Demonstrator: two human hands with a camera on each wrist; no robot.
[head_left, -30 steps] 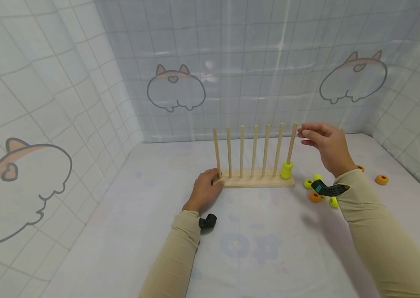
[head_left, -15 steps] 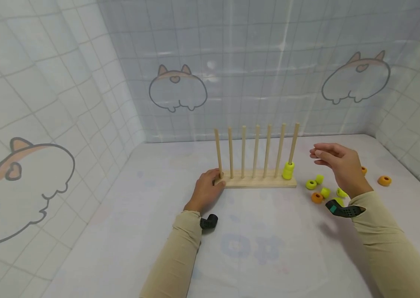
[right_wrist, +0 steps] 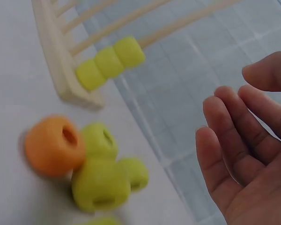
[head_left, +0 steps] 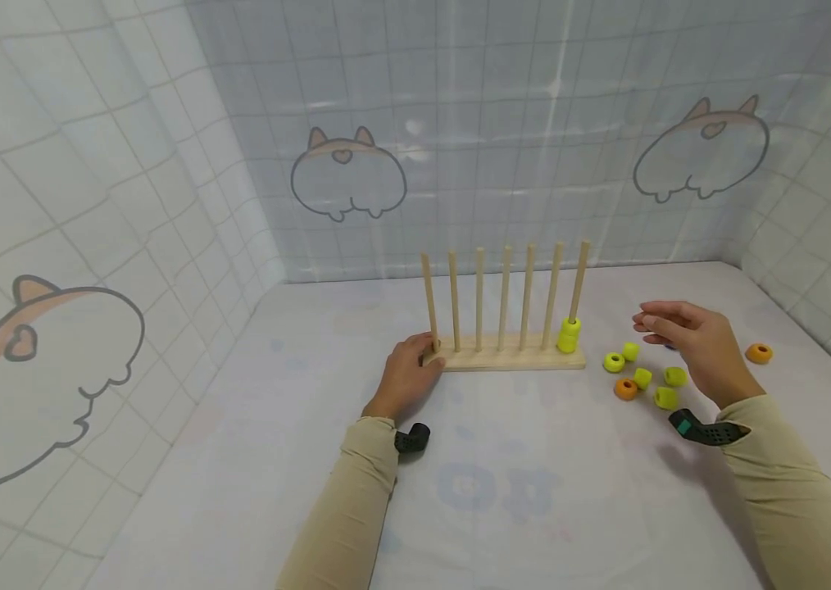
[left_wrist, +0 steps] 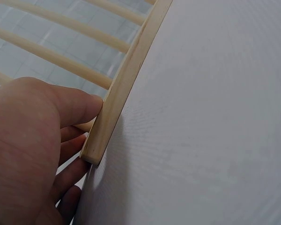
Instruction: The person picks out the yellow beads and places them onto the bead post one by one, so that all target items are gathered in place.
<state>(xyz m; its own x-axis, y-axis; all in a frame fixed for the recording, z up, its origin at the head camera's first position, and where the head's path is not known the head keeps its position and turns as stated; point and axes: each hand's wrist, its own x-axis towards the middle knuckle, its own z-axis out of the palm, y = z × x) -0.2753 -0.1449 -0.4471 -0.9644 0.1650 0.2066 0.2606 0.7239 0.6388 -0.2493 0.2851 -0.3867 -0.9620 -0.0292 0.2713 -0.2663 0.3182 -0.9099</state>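
A wooden peg rack (head_left: 500, 360) with several upright pegs stands mid-table. Three yellow-green beads (head_left: 569, 336) are stacked on its rightmost peg. My left hand (head_left: 406, 378) holds the rack's left end; in the left wrist view the thumb lies on the base (left_wrist: 119, 89) and the fingers go behind it. To the right of the rack, my right hand (head_left: 703, 348) hovers above the table, fingers loosely bent and nothing in them. Below and left of it lie several loose yellow-green beads (head_left: 665, 398) and an orange bead (head_left: 625, 388).
Another orange bead (head_left: 759, 353) lies farther right, beyond the right hand. A small dark blue thing (head_left: 670, 346) is mostly hidden behind that hand. Tiled-pattern sheeting (head_left: 489, 147) with cartoon drawings rises behind and beside the white-covered table (head_left: 297, 492).
My right hand has moved away from the top of the rightmost peg, going right and down toward the loose beads. My left hand keeps its hold on the rack.
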